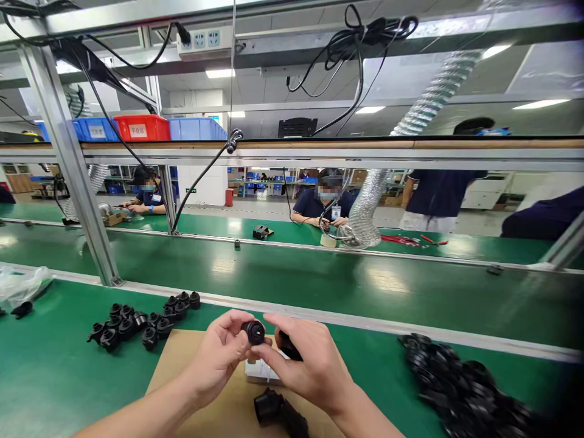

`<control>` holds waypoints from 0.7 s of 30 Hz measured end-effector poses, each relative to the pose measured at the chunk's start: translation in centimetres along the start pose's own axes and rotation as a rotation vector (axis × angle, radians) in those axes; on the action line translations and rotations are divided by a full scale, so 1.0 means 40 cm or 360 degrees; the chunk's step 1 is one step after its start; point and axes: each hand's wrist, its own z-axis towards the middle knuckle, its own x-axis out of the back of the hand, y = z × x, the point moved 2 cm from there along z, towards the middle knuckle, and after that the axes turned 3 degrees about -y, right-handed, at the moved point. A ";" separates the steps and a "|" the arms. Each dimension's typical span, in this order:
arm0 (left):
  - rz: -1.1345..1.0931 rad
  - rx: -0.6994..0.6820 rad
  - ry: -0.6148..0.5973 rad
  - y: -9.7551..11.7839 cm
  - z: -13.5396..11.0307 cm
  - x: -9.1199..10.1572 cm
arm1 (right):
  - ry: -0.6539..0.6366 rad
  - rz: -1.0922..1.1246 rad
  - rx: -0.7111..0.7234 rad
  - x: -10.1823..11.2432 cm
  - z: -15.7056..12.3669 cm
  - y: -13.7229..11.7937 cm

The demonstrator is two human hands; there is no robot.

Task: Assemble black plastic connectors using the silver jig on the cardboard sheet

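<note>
Between its thumb and fingers my left hand (230,340) grips a round black plastic part (253,332), its ringed end facing me. My right hand (303,359) is curled round another black plastic part (288,345), mostly hidden by the palm, with its fingertips close beside the first one. Below the hands lies a white block (261,371) on a sheet of brown cardboard (182,365). Nearer to me on the cardboard rests a black angled tube-like part (279,412).
Several black fittings (125,325) stand in groups on the left of the green table (50,371). A heap of black parts (465,383) lies at right, a clear plastic bag (22,286) at far left. A metal post (73,164) rises behind. Co-workers (326,198) sit across the line.
</note>
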 end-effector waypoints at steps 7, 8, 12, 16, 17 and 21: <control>0.0116 -0.0032 -0.0020 0.015 0.001 0.004 | 0.0013 -0.0097 0.0072 -0.007 -0.015 0.014; 0.0099 -0.0012 -0.0022 0.018 0.001 0.003 | 0.0006 -0.0088 0.0075 -0.008 -0.015 0.015; 0.0101 0.0052 0.0016 0.033 -0.005 -0.002 | -0.0048 -0.0064 0.0080 -0.007 -0.008 0.008; 0.0156 0.0111 0.0098 0.040 -0.018 -0.002 | -0.0089 -0.0169 0.0094 -0.006 -0.003 -0.008; 0.0168 0.0130 0.0126 0.039 -0.021 0.002 | -0.0093 -0.0188 0.0088 -0.008 -0.003 -0.010; 0.0212 0.0188 0.0250 0.029 -0.021 0.034 | -0.0005 -0.0223 0.0075 -0.026 -0.012 -0.006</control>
